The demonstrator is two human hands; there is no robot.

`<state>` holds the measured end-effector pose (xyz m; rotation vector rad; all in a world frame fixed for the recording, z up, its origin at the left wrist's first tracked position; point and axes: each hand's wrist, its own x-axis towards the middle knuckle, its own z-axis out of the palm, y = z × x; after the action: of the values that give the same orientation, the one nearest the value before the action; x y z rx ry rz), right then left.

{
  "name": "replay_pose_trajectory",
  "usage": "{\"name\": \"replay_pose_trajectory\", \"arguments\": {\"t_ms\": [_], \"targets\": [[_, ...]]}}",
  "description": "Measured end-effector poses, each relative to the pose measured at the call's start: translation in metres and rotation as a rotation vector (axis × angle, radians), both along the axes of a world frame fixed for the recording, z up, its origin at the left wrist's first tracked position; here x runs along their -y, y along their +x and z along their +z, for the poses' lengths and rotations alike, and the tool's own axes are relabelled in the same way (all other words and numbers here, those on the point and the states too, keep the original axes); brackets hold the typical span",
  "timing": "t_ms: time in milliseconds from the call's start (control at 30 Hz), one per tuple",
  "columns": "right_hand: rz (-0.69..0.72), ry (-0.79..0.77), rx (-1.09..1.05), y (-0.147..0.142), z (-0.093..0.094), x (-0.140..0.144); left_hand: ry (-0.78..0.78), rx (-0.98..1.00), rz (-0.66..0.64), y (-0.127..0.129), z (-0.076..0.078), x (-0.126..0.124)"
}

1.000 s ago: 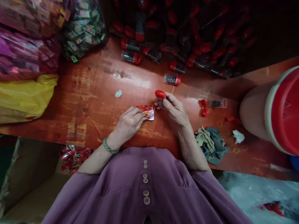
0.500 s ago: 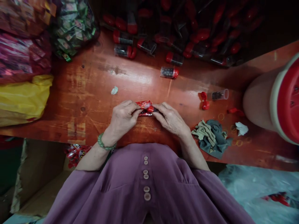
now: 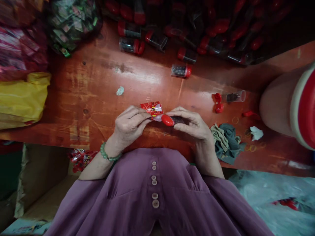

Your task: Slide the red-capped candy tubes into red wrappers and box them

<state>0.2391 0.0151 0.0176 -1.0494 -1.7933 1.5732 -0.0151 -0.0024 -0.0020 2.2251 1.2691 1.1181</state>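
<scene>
My left hand (image 3: pixel 129 124) pinches a small red printed packet (image 3: pixel 152 109) just above the near edge of the red-brown wooden table (image 3: pixel 98 98). My right hand (image 3: pixel 193 124) holds a small clear tube with a red cap (image 3: pixel 168 120), lying sideways with the cap pointing at the packet. The cap touches the packet's open end. The tube's body is mostly hidden under my fingers. A green bead bracelet is on my left wrist.
Several red-capped tubes (image 3: pixel 181 70) lie at the back in a dark pile. An open tube (image 3: pixel 235 96) and loose red caps (image 3: pixel 218 101) lie right. A grey cloth (image 3: pixel 225 141), a large red-lidded jar (image 3: pixel 295 105), and bags of packets (image 3: pixel 22 95) flank me.
My right hand brought the upright tube down from beside the packet and laid it sideways, cap against the packet. My left hand lifted the packet off the table.
</scene>
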Motion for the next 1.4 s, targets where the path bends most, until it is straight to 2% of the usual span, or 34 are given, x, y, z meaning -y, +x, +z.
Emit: {"name": "replay_pose_trajectory", "arguments": {"t_ms": [167, 400, 567, 733, 1000, 1133, 1300, 1400], "targets": [[0.113, -0.081, 0.056, -0.001, -0.003, -0.009, -0.029, -0.004, -0.067, -0.002, 0.002, 0.003], [0.219, 0.013, 0.249, -0.008, 0.003, -0.013, -0.023, 0.023, -0.130, -0.001, -0.006, 0.008], [0.290, 0.079, 0.307, -0.013, 0.012, -0.013, -0.061, 0.077, -0.145, 0.000, -0.012, 0.012], [0.310, 0.057, 0.296, -0.016, 0.012, -0.015, -0.111, 0.107, -0.162, 0.005, -0.017, 0.016], [0.283, 0.143, 0.339, -0.024, 0.016, -0.016, 0.015, 0.146, -0.100, 0.011, -0.022, 0.013], [0.319, 0.098, 0.213, -0.021, 0.008, -0.020, 0.037, 0.139, -0.104, 0.012, -0.022, 0.011], [0.293, 0.068, 0.162, -0.022, -0.003, -0.019, 0.005, 0.154, -0.116, 0.012, -0.021, 0.009], [0.220, 0.113, 0.188, -0.027, -0.004, -0.014, 0.018, 0.090, -0.120, 0.010, -0.022, 0.009]]}}
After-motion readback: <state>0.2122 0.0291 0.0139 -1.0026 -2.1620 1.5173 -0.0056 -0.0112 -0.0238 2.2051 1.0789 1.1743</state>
